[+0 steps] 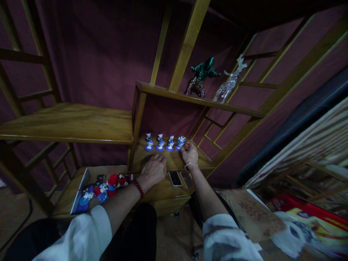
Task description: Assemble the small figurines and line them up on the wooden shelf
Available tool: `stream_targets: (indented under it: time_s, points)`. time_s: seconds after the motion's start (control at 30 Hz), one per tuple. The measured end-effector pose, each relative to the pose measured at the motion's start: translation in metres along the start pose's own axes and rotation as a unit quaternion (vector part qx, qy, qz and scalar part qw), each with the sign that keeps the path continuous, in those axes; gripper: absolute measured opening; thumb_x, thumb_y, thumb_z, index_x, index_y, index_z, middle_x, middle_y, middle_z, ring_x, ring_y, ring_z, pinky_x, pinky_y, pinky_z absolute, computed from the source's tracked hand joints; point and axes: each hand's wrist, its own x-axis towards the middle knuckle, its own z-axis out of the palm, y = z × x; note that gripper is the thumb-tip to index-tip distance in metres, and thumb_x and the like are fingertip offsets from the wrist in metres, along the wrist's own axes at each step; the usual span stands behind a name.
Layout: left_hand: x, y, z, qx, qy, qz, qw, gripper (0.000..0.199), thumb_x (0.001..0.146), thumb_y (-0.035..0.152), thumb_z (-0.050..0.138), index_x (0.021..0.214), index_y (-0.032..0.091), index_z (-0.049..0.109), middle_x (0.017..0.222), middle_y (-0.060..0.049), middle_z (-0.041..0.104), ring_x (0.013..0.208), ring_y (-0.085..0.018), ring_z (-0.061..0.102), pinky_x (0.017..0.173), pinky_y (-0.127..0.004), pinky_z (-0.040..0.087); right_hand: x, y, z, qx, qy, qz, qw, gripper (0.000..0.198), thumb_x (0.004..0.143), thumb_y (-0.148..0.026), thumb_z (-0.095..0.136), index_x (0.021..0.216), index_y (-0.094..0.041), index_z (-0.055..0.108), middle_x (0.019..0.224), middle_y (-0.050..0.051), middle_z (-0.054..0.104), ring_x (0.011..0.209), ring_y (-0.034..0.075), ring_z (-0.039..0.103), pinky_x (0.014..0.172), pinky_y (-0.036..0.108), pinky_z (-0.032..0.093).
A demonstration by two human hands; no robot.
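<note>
Two short rows of small figurines stand on the low wooden shelf: a front row with purple-blue figurines (160, 145) on round bases, and a back row of dark-and-white figurines (160, 137). My right hand (189, 153), with a bangle at its wrist, is at the right end of the rows. Its fingers are curled in a pinch against the rightmost purple-blue figurine (179, 145), partly covering it. My left hand (154, 168), wearing a red bead bracelet (138, 187), rests palm down on the shelf before the front row, holding nothing visible; its fingertips are partly hidden.
A white-sided box (83, 188) of jumbled red, blue and black figurines lies at left. A phone (174, 178) is near the shelf's front edge. Above stand a green figure (203, 70) and a clear deer statuette (228, 85). Wooden posts frame the shelf; a brown bag (248, 210) is at right.
</note>
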Motion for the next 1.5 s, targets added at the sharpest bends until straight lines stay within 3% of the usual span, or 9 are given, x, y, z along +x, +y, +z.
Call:
stream_targets:
  time_s: [0.13,0.27,0.47,0.67,0.87,1.5]
  points:
    - [0.0,0.001,-0.003,0.001,-0.007,0.001,1.0,0.022,0.084,0.016,0.037,0.095,0.013,0.056,0.097,-0.012,0.06,0.096,-0.021,0.051,0.089,-0.036,0.039,-0.013,-0.015,-0.006,0.071,-0.024,-0.021,0.997,0.027,0.073,-0.026,0.051,0.096,-0.014,0.057,0.08,0.005,0.065,0.064,0.013,0.06,0.07,0.029,0.05]
    - [0.0,0.002,-0.005,0.002,-0.007,0.003,1.0,0.02,0.083,0.016,0.038,0.092,0.013,0.056,0.095,-0.011,0.06,0.094,-0.021,0.051,0.089,-0.036,0.039,-0.023,-0.032,-0.002,0.061,-0.086,-0.032,0.994,0.026,0.074,-0.029,0.055,0.096,-0.016,0.058,0.087,0.006,0.068,0.064,0.013,0.061,0.07,0.028,0.051]
    - [0.0,0.002,-0.006,0.005,0.002,0.008,1.0,0.022,0.084,0.016,0.039,0.095,0.012,0.057,0.099,-0.011,0.06,0.096,-0.021,0.05,0.091,-0.034,0.039,-0.024,-0.04,0.007,-0.004,-0.118,-0.034,0.992,0.034,0.073,-0.028,0.062,0.104,-0.016,0.056,0.101,0.011,0.067,0.081,0.018,0.066,0.078,0.031,0.05]
    - [0.0,0.002,-0.005,0.018,0.001,0.016,1.0,0.023,0.084,0.016,0.037,0.095,0.011,0.057,0.099,-0.012,0.06,0.096,-0.021,0.051,0.09,-0.035,0.038,-0.02,-0.038,0.013,-0.027,-0.148,-0.047,0.987,0.04,0.072,-0.03,0.065,0.108,-0.019,0.053,0.103,0.009,0.067,0.092,0.021,0.065,0.08,0.03,0.049]
    - [0.001,0.004,-0.01,0.021,-0.007,0.01,1.0,0.022,0.085,0.016,0.037,0.092,0.011,0.057,0.098,-0.012,0.061,0.095,-0.022,0.051,0.09,-0.034,0.038,-0.019,-0.048,0.015,-0.076,-0.152,-0.049,0.984,0.047,0.07,-0.026,0.065,0.114,-0.017,0.05,0.1,0.01,0.067,0.089,0.023,0.064,0.078,0.031,0.049]
    - [0.0,0.004,-0.01,0.002,-0.009,0.001,1.0,0.021,0.084,0.015,0.038,0.093,0.011,0.056,0.098,-0.011,0.06,0.095,-0.02,0.05,0.09,-0.033,0.038,-0.023,-0.048,0.011,-0.05,-0.144,-0.048,0.987,0.049,0.071,-0.032,0.062,0.117,-0.019,0.047,0.098,0.007,0.067,0.079,0.019,0.064,0.073,0.029,0.048]
